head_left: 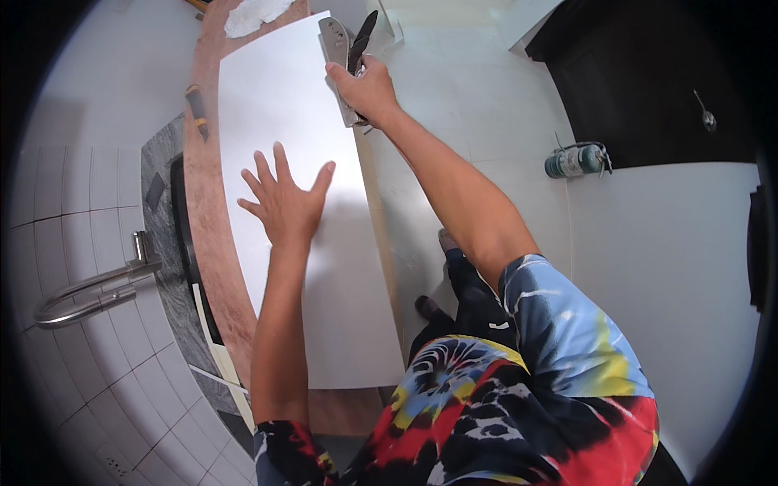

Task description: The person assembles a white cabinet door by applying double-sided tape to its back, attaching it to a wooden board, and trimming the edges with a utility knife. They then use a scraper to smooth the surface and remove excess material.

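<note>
A long white sheet or panel [340, 324] lies flat on a reddish-brown wooden board [213, 243] in front of me. My left hand [285, 201] is spread over its middle with the fingers stretched apart, palm down. Farther off, at the panel's right edge, my right hand [371, 91] is wrapped round a silver metal hand tool [334, 40] with a black lever sticking up. The tool lies along that edge; its exact kind and underside cannot be made out. Left of the panel, on the wooden board, rests a yellow and black utility knife [197, 113].
A crumpled white cloth [253, 16] sits at the board's far end. To the left are a steel faucet [89, 300], a grey stone counter [166, 202] and a tiled wall. On the right stand a green cylinder [577, 160] and a dark door [648, 73] with a handle.
</note>
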The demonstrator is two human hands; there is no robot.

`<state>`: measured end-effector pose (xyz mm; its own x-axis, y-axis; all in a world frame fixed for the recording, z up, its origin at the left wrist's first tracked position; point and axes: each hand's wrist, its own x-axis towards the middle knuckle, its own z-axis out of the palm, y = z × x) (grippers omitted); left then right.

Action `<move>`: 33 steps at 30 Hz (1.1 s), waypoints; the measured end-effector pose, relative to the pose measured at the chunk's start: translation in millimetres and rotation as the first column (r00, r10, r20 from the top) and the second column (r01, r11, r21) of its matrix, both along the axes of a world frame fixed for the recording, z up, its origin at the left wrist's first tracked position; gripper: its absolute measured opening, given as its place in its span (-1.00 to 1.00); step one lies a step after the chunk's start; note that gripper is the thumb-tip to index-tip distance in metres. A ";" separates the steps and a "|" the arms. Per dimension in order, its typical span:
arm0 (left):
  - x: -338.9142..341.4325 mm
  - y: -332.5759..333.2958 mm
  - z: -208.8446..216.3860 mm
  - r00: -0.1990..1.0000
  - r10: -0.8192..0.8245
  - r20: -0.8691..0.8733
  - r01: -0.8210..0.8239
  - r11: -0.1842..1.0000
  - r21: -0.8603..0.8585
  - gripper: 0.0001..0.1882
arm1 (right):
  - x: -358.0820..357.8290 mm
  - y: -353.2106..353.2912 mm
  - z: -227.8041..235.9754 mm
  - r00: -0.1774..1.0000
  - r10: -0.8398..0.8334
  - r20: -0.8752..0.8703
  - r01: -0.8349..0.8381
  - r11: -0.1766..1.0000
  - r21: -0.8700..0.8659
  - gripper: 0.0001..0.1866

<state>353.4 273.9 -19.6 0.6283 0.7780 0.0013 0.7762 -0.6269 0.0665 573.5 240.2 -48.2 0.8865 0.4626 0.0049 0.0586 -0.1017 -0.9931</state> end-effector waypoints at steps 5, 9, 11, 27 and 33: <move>4.9 -4.5 5.7 0.999 0.033 0.039 -0.033 0.999 -0.010 0.09 | -60.5 -52.6 7.4 1.000 0.010 -0.012 -0.010 1.000 -0.013 -0.46; 2.8 -3.6 0.6 0.996 0.061 0.060 -0.062 0.998 0.023 0.08 | -120.9 -96.8 10.7 0.999 0.011 -0.042 -0.010 1.000 0.018 -0.48; 1.0 -4.3 -0.4 0.995 0.066 0.078 -0.069 0.997 0.027 0.08 | -153.5 -123.8 20.5 1.000 0.008 -0.018 -0.007 0.999 0.039 -0.49; -97.4 -73.0 15.5 0.994 -0.104 0.035 0.106 0.992 -0.069 -0.17 | -183.4 -146.3 -14.5 0.998 -0.031 -0.053 0.036 0.994 0.099 -0.52; -159.3 -124.1 7.0 0.995 -0.095 -0.003 0.094 0.990 -0.101 -0.11 | -124.5 -94.8 -12.7 0.996 -0.018 -0.083 0.028 0.992 0.121 -0.44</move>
<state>194.2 149.7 -12.5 0.6987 0.7110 -0.0791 0.7145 -0.6880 0.1267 449.0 145.4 -60.9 0.8967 0.4425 -0.0122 -0.0237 0.0205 -0.9995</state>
